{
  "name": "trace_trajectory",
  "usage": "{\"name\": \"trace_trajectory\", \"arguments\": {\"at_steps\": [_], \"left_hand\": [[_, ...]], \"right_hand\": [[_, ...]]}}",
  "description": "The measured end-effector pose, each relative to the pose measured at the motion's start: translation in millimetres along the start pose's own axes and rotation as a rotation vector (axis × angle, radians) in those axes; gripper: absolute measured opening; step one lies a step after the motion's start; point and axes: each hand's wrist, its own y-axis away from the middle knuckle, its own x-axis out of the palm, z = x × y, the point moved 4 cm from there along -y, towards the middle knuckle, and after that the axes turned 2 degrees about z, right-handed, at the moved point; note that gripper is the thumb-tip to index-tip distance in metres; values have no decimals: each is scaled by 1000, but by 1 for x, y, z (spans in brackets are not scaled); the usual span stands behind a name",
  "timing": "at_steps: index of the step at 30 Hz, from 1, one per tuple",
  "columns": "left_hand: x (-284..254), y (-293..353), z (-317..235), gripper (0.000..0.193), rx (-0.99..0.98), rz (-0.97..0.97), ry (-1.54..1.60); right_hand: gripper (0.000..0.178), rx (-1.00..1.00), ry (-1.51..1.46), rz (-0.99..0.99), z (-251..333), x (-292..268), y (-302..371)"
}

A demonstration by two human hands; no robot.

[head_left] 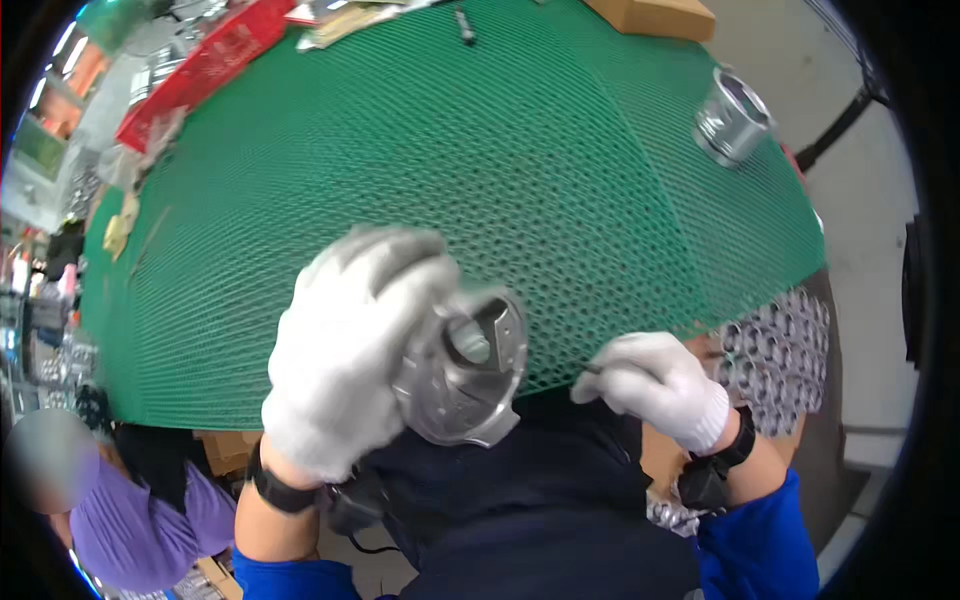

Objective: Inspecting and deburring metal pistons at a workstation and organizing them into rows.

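Observation:
My left hand [345,345], in a white glove, is wrapped round a silver metal piston [455,395] above the table's near edge. The piston is tilted, so its hollow underside and an inner opening show; part of it is hidden behind my fingers. To the right, my gloved right hand [655,385] is closed in a pinch. A thin dark tip pokes out at its fingers, too small to name, and it is apart from the piston. A second piston [730,120] stands on the green mat [480,150] at the far right.
At the far left is a red bin [215,70] with metal parts. A small dark tool [465,25] and a cardboard box [655,15] lie at the back. Many metal rings [775,360] sit beside my right hand. A person in purple [140,520] is at the lower left.

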Motion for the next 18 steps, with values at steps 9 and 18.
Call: {"name": "trace_trajectory", "arguments": {"at_steps": [9,18], "left_hand": [[31,-11,-44,46,-51,47,-192],[40,-58,-21,30,-125,431,-50]], "right_hand": [[24,-50,306,20,9,1,-21],[28,-347,755,-89,22,-4,-16]]}}
